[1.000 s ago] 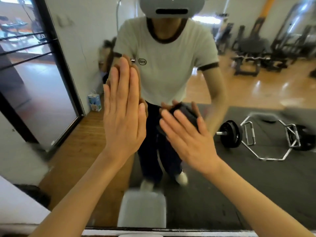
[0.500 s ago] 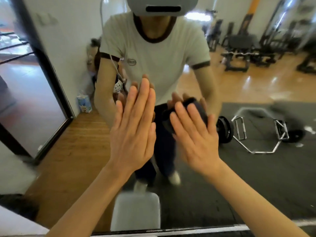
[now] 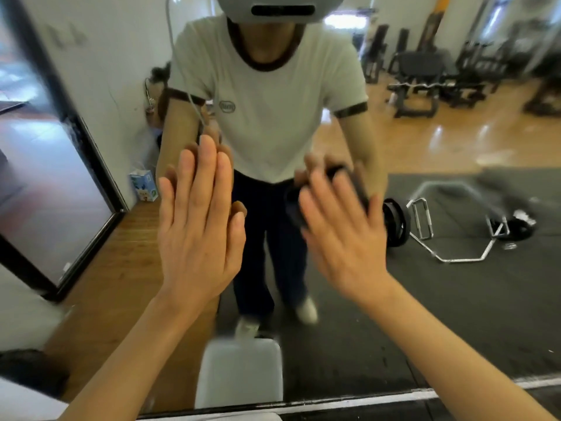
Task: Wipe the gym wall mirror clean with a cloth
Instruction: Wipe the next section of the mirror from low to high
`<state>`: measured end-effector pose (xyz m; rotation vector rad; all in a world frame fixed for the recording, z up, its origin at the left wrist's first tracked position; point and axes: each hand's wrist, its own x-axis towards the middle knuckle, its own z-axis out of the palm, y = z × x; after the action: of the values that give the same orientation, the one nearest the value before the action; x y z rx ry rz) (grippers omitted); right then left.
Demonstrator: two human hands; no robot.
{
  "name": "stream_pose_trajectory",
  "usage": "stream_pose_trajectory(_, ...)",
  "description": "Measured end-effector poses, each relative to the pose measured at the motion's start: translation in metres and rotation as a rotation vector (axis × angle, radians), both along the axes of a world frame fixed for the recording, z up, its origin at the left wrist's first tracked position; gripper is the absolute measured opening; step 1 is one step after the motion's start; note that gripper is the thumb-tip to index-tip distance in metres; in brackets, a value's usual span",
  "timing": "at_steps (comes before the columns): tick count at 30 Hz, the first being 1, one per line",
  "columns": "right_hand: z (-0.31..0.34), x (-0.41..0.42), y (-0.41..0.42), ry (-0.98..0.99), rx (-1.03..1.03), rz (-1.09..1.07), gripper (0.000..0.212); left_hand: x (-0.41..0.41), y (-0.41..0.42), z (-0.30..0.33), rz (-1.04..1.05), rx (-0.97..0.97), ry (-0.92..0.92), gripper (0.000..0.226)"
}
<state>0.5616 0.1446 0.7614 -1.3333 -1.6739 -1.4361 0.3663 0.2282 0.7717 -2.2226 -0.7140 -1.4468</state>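
Observation:
The wall mirror [image 3: 455,299] fills the view and reflects me and the gym behind me. My left hand [image 3: 197,226] lies flat on the glass with its fingers straight and close together. To its right, my right hand [image 3: 343,238] presses a dark cloth [image 3: 353,182] against the glass with spread, straight fingers. The cloth shows only past the fingertips; the palm hides most of it. Both hands meet their own reflections at waist height of my reflected body.
The mirror's lower edge [image 3: 364,398] runs along the bottom. A white stool [image 3: 239,375] stands close below the hands in the reflection. Also reflected are a hex bar with plates [image 3: 455,229], weight benches [image 3: 425,86], a black-framed door [image 3: 91,183] and a small carton [image 3: 144,185].
My left hand has slid down the glass from chest height of the reflection to waist height. The right hand with the cloth has shifted only slightly. The view has swung.

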Motion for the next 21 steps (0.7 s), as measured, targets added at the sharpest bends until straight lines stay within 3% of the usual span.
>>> stream_pose_trajectory(2,0.041,-0.005,0.010,0.160,0.118,0.040,0.052,-0.001,-0.003,0.002,-0.012,-0.011,-0.018,0.067)
stream_pose_trajectory(4,0.039,-0.007,0.010,0.196,0.144,0.040,0.052,0.002,-0.009,0.002,-0.048,-0.037,-0.039,0.066)
stream_pose_trajectory(8,-0.061,0.011,-0.016,-0.018,-0.079,-0.107,0.081,0.023,-0.024,0.003,-0.154,-0.034,-0.006,0.063)
stream_pose_trajectory(10,-0.071,0.019,-0.024,-0.098,-0.139,-0.148,0.086,0.036,-0.029,0.004,-0.191,-0.040,0.012,0.062)
stream_pose_trajectory(12,-0.032,0.018,-0.016,-0.051,-0.061,-0.059,0.075,0.048,-0.031,0.005,-0.199,-0.055,0.009,0.061)
stream_pose_trajectory(15,0.046,0.012,0.005,0.220,0.166,0.048,0.054,0.060,-0.031,0.006,-0.148,-0.090,-0.024,0.061)
stream_pose_trajectory(17,0.054,0.010,0.008,0.319,0.224,0.048,0.052,0.062,-0.031,0.005,-0.117,-0.089,-0.020,0.062)
stream_pose_trajectory(21,-0.056,0.023,-0.020,0.121,-0.014,-0.056,0.069,0.062,-0.030,0.004,-0.059,-0.076,-0.004,0.065)
